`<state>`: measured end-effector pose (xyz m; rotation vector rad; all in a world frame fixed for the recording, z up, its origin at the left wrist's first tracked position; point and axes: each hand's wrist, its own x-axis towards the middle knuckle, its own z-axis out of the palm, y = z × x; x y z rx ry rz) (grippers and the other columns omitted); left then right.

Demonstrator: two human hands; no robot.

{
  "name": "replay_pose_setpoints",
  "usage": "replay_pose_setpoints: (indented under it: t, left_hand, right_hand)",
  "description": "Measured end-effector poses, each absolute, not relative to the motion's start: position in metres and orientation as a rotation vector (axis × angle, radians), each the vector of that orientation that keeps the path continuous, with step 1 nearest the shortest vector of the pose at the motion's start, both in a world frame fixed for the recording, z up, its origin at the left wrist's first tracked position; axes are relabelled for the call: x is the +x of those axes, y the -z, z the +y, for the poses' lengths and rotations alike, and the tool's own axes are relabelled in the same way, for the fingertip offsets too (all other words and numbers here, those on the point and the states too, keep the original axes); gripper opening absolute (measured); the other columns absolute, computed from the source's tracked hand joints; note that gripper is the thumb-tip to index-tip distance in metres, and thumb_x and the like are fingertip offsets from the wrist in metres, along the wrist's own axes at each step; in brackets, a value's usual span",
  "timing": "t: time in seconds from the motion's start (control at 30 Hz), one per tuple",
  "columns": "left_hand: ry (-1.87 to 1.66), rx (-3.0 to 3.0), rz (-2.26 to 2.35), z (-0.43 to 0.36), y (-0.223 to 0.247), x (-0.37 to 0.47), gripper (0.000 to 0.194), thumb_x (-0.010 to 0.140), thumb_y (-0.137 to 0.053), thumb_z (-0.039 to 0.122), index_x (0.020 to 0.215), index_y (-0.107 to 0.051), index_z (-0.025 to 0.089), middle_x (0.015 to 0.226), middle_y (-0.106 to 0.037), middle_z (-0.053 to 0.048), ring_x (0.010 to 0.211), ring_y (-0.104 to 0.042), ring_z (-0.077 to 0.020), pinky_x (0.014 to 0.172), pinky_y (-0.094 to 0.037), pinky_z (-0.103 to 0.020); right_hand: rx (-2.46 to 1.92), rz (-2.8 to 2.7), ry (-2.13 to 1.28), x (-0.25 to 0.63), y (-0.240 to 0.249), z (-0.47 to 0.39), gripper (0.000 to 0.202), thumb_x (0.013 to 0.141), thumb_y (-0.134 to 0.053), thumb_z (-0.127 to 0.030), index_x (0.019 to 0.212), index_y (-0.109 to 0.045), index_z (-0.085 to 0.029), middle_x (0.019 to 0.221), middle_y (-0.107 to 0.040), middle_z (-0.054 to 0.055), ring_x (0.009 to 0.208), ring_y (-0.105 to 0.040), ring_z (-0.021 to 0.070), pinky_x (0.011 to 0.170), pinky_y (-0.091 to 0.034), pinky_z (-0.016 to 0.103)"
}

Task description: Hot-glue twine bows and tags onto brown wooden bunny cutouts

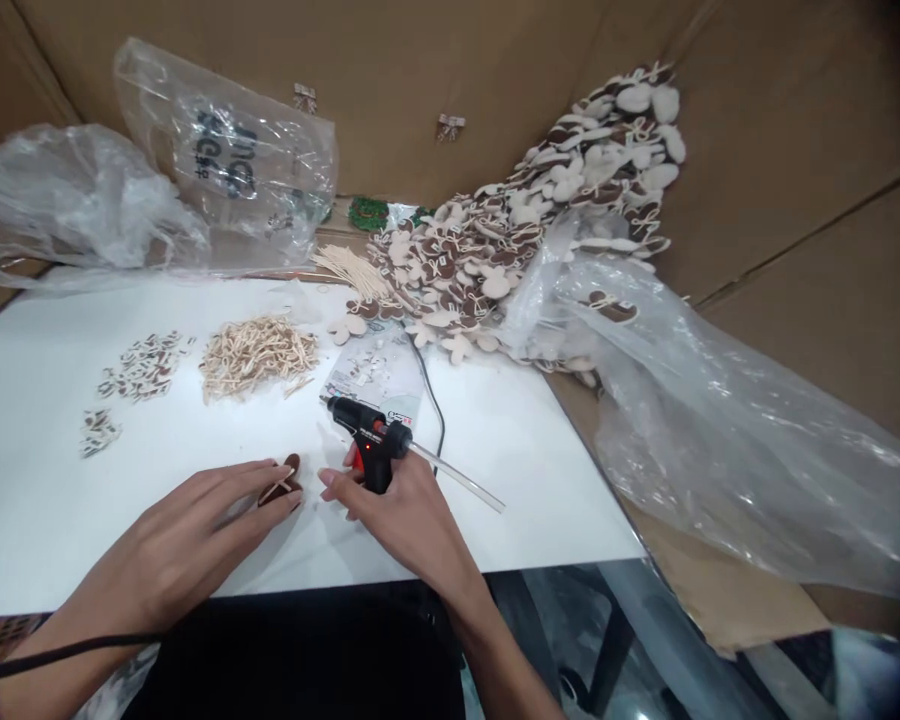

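My left hand (217, 510) rests near the table's front, its fingers closed round a small brown felt piece (277, 487) with a pale string crossing it. Most of the piece's edge is covered by my fingers. In my right hand (401, 510) is a black glue gun (371, 440), nozzle pointing left, with a small red light lit on its side. A clear glue stick (465, 480) sticks out of its back. The nozzle is above the table, apart from the brown piece.
Beyond my hands lie a pile of cream strings (255, 355) and small printed tags (146, 365). A printed sheet (375, 370) and the gun's cord (436, 400) lie behind the gun. A heap of brown and white felt pieces (487, 240) rises at back right, beside plastic bags (690, 370).
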<state>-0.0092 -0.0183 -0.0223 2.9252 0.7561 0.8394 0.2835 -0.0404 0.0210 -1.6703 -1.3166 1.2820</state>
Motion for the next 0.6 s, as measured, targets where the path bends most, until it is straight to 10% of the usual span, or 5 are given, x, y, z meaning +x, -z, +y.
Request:
replay_pose_setpoints:
  t: [0.6]
  left_hand:
    - [-0.623, 2.901, 0.838, -0.014, 0.017, -0.018, 0.045, 0.123, -0.061, 0.031, 0.165, -0.072, 0.041, 0.164, -0.075, -0.008, 0.133, -0.084, -0.0306, 0.105, -0.073, -0.037]
  right_hand:
    - [-1.683, -1.333, -1.204, 0.284, -0.023, -0.040, 0.024, 0.100, -0.085, -0.049, 0.098, -0.073, -0.028, 0.099, -0.089, 0.001, 0.103, -0.086, 0.0320, 0.090, -0.058, 0.041]
